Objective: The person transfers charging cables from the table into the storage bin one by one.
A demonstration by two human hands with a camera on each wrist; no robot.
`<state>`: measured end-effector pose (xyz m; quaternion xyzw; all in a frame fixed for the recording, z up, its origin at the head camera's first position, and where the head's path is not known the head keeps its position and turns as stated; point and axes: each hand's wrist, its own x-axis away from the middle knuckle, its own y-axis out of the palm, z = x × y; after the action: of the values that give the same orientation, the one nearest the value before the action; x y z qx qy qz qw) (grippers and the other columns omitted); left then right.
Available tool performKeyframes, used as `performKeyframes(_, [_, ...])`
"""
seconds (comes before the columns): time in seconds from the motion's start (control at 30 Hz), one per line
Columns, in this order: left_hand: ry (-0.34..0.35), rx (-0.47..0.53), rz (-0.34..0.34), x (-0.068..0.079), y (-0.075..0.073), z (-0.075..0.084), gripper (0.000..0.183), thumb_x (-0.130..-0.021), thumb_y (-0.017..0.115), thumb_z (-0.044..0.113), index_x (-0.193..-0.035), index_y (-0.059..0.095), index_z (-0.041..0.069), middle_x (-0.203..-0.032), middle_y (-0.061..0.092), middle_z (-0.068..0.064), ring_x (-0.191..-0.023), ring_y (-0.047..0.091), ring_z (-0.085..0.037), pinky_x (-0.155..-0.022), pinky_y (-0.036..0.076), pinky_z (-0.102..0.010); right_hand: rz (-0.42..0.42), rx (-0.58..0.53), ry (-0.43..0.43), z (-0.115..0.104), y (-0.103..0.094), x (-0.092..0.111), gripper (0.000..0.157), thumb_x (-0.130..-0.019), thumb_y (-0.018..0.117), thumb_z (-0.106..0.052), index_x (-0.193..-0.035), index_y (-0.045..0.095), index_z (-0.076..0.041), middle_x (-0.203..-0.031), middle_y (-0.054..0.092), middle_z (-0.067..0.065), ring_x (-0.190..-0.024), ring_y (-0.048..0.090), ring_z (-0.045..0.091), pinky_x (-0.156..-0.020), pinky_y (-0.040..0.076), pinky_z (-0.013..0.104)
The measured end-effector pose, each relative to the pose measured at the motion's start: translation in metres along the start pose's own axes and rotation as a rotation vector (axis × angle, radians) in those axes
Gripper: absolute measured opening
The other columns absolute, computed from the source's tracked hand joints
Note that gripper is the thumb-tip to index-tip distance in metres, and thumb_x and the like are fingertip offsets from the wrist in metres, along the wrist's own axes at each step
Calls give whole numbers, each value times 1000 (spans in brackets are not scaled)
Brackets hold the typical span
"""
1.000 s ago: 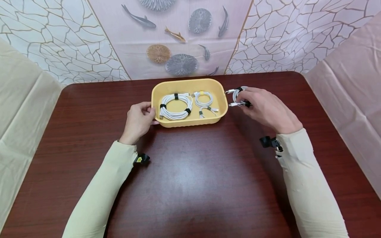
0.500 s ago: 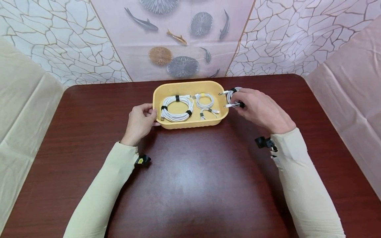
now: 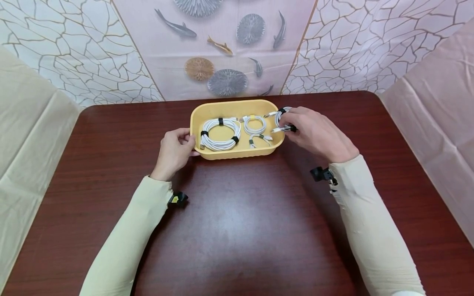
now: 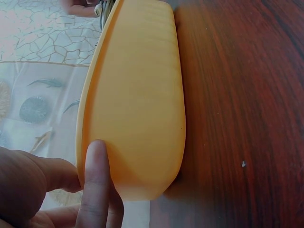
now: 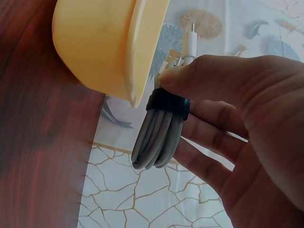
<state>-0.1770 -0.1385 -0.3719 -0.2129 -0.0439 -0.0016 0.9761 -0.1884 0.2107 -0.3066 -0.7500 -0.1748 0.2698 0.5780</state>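
Note:
A yellow plastic tray [image 3: 237, 154] stands near the back of the table. My left hand [image 3: 174, 151] grips its left end, thumb at the rim and fingers against the outer wall, as the left wrist view shows. My right hand [image 3: 319, 135] pinches a coiled cable [image 5: 159, 135] with white plugs, bound by black straps, just above the tray's right rim. Its plugs reach in over the tray. Inside lie a large white cable coil [image 3: 219, 146] with black straps, a smaller white coil [image 3: 249, 130] with a yellow tie, and a short cable [image 3: 260, 136] below that.
The dark reddish wooden table [image 3: 229, 230] extends in front of the tray and to both sides. Behind it hangs a patterned cloth [image 3: 229, 45] with fish prints, and pale cloth [image 3: 433, 102] covers the sides. Small black cameras [image 3: 178, 199] sit on both wrists.
My right hand has carried the coiled cable leftward, from beside the tray to over its right rim. My left hand keeps its grip on the tray.

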Motion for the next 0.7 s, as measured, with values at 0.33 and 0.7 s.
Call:
performKeyframes(0.33, [-10,-3,-7,0,0,-1,36,-102,54,11,-133,61,-7,-100,59,-14,-65,65,-5,-71,69,-38,-31,-6,14,-5,6,-9,18,-89,67,1,-102,72,-10,-102,69,4,-93,61,21,-80,55,35])
performKeyframes(0.7, [-3,-14,-8,0,-1,-1,35,-103,53,11,-132,61,-7,-100,60,-15,-64,66,-5,-71,69,-37,-52,-2,6,-13,8,-18,17,-90,69,-2,-103,72,-12,-104,68,2,-94,62,20,-81,56,36])
